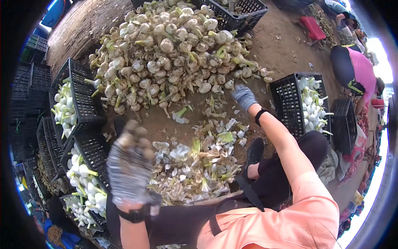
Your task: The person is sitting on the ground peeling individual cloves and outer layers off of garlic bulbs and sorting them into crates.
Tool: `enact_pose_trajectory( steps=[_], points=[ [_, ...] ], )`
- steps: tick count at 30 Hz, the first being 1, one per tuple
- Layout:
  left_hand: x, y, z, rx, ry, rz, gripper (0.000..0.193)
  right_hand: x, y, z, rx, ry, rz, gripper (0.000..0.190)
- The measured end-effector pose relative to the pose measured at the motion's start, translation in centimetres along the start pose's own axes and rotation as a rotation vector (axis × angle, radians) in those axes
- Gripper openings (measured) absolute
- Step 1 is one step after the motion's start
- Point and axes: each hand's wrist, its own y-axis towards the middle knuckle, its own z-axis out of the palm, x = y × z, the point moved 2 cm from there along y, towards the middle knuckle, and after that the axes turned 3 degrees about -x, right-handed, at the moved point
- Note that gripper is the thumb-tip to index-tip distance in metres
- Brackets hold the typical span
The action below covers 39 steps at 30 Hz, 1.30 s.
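Note:
A large heap of unpeeled, soiled garlic bulbs [164, 53] lies on the ground ahead of me. My right hand [244, 97], in a grey knit glove, reaches to the heap's right edge, its fingertips at a garlic bulb [229, 84]; whether they grip it is unclear. My left hand [130, 168], gloved and blurred by motion, is raised at the lower left with several brownish garlic bulbs [135, 137] at its fingers. Between my legs lies a pile of garlic skins and trimmings [199, 162]. One trimmed piece of garlic leaf [180, 115] lies between the heap and this pile.
Black plastic crates of cleaned white garlic stand at the left [74, 93] and right [286, 105]. Another black crate [239, 18] stands behind the heap. A person in a pink top [362, 68] bends over at the right, near an upright dark crate [344, 124]. More crates are stacked far left.

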Motion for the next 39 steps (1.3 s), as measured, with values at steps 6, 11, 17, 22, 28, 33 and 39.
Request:
enact_pose_trajectory(
  steps=[6, 11, 17, 22, 28, 33, 39],
  points=[
    [4.9, 1.0, -1.7, -0.054, 0.01, -0.237, 0.029, 1.1, 4.0, -0.8, 0.091, -0.212, -0.392, 0.029],
    [6.2, 1.1, -0.5, -0.02, 0.083, -0.231, 0.028, -1.3, 4.1, -0.2, -0.066, 0.077, -0.056, 0.019],
    [9.2, 3.5, -1.8, 0.124, 0.772, 0.353, 0.062, 11.3, -2.9, -13.9, 0.284, 1.461, 0.197, 0.031],
    [11.2, 2.0, 0.7, 0.344, 0.805, 0.377, 0.065, 14.0, -9.9, -24.0, 0.291, 1.598, 0.142, 0.031],
    [12.1, -0.5, 1.7, 0.507, 0.591, 0.253, 0.063, 11.8, -13.0, -26.5, 0.146, 1.507, -0.033, 0.03],
    [11.8, -1.4, 2.0, 0.6, 0.445, 0.052, 0.064, 11.5, -14.3, -27.7, 0.215, 1.619, -0.05, 0.027],
    [11.6, -2.0, 2.5, 0.628, 0.19, -0.197, 0.069, 10.5, -14.3, -27.8, 0.194, 1.583, -0.089, 0.025]
  ],
)
